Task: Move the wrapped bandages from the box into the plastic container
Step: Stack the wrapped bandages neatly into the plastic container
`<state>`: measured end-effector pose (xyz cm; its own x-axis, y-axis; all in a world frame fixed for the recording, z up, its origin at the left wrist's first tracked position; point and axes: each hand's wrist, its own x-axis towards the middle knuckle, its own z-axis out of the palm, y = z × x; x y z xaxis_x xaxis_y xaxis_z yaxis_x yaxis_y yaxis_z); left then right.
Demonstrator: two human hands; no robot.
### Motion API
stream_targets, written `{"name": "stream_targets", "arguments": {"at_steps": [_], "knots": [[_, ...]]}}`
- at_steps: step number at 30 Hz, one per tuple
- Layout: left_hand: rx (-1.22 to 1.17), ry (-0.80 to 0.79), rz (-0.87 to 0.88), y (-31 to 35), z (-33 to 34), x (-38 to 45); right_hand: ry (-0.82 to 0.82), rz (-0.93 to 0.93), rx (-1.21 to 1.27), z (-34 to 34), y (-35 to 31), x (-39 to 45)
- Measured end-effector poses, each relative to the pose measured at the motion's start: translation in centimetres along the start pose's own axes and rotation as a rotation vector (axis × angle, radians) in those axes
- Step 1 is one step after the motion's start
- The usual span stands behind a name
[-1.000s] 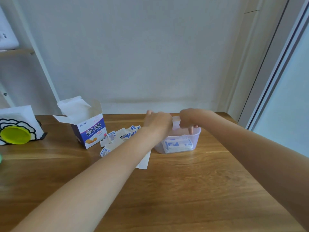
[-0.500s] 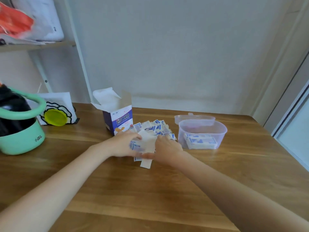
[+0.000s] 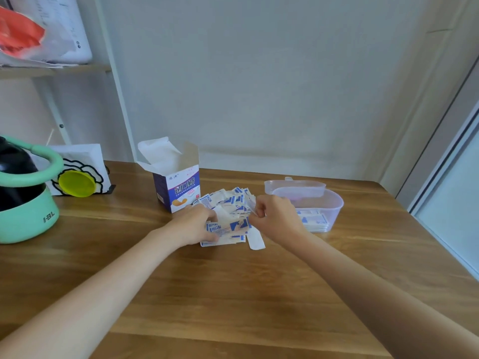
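A pile of white-and-blue wrapped bandages (image 3: pixel 229 203) lies on the wooden table between the open bandage box (image 3: pixel 177 186) and the clear plastic container (image 3: pixel 334 203). Several bandages sit stacked inside the container. My left hand (image 3: pixel 193 224) grips a small stack of bandages at the pile's near-left side. My right hand (image 3: pixel 276 217) has its fingers curled at the pile's right edge and pinches bandages there. A loose white strip (image 3: pixel 255 240) lies just in front of the pile.
The container's clear lid (image 3: pixel 294 186) lies behind it. At the left stand a green-and-black kettle-like pot (image 3: pixel 24 200) and a white holder with a yellow-green disc (image 3: pixel 77 182). A shelf (image 3: pixel 54 68) with bags hangs above. The table's right edge runs near a glass door.
Both hands left the container and came back to the pile. The view swung left, bringing the green pot and shelf into sight. My right hand has since shifted right and lifted off the pile.
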<state>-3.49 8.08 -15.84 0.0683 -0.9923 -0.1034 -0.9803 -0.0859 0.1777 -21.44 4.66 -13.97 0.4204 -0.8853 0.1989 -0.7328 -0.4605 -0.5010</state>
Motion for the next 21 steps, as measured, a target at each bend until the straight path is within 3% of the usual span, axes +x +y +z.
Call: {"name": "stream_targets", "arguments": {"at_steps": [4, 8, 12, 16, 18, 21], "knots": [[-0.074, 0.053, -0.015, 0.7, -0.6, 0.0, -0.092, -0.033, 0.081, -0.3, 0.2, -0.9], [-0.140, 0.083, -0.012, 0.7, -1.0, -0.5, -0.249, 0.088, 0.336, -0.2, 0.5, -1.6], [-0.254, 0.155, -0.043, 0.8, -1.2, -1.7, -0.249, 0.305, 0.680, -0.6, 0.7, -1.8], [-0.659, 0.276, -0.157, 0.9, -1.5, -1.9, -0.236, 0.395, 0.943, -1.0, 0.4, -2.1], [-0.843, 0.221, -0.213, 1.0, -1.5, -2.0, -0.213, 0.397, 0.961, -1.1, 0.3, -2.0], [-0.911, 0.142, -0.247, 1.3, -1.4, -2.3, -0.135, 0.389, 0.889, -1.5, -0.1, -1.7]]}}
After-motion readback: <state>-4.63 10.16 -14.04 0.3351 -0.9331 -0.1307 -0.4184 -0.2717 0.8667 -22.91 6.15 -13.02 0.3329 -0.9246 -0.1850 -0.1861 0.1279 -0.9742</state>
